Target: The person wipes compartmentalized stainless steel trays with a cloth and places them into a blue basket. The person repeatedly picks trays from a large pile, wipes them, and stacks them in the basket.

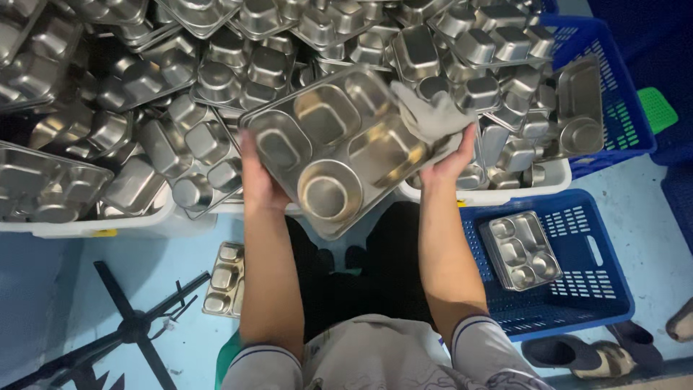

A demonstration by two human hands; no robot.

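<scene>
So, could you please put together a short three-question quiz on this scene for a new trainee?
1. True or false: the left hand and right hand hold one steel compartment tray between them.
2. What does the right hand press against the tray's edge? A) a sponge B) a grey cloth C) a brush
3. Where does the single tray to the person's right lie?

Key:
1. True; the hands grip opposite edges.
2. B.
3. In the blue crate on the floor, beside the white bin heaped with trays.
</scene>
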